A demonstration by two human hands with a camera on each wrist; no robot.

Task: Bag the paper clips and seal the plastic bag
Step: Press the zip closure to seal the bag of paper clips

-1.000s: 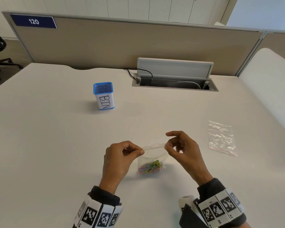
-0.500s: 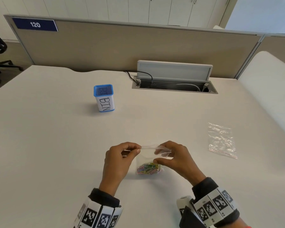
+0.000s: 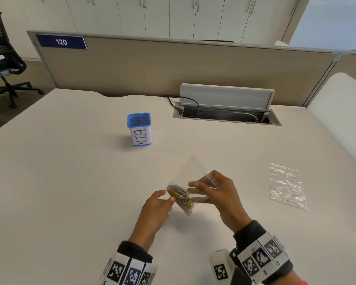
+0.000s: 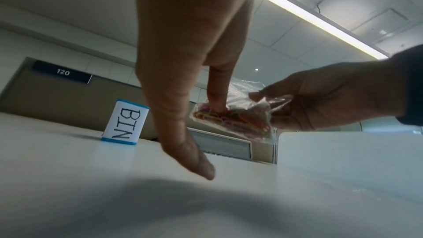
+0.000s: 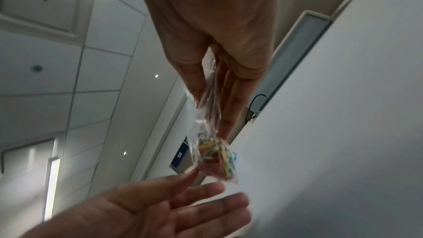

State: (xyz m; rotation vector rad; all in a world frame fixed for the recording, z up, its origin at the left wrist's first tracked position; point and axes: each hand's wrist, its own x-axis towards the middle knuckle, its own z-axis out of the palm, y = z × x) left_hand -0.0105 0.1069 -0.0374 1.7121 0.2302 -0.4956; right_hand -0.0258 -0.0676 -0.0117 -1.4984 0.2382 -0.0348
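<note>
A small clear plastic bag [image 3: 193,171] with coloured paper clips [image 3: 181,197] bunched at its bottom hangs tilted above the white table [image 3: 70,202]. My right hand [image 3: 193,187] pinches the bag's upper part between thumb and fingers; the right wrist view shows the plastic bag [image 5: 206,111] pressed in that pinch, with the paper clips [image 5: 217,153] below. My left hand [image 3: 167,197] is open beside the clip end. In the left wrist view a straight fingertip [image 4: 216,104] touches the bag just above the paper clips [image 4: 233,120]. I cannot tell whether the bag's mouth is sealed.
A blue mesh holder labelled BIN [image 3: 140,129] stands at the back left. A second, empty plastic bag [image 3: 286,185] lies flat to the right. An open cable hatch [image 3: 226,112] sits by the beige divider [image 3: 173,66]. An office chair [image 3: 2,64] is far left.
Both hands pinched the bag's top edge before. Now the left hand has let go and opened, and the right hand has lifted and tipped the bag sideways.
</note>
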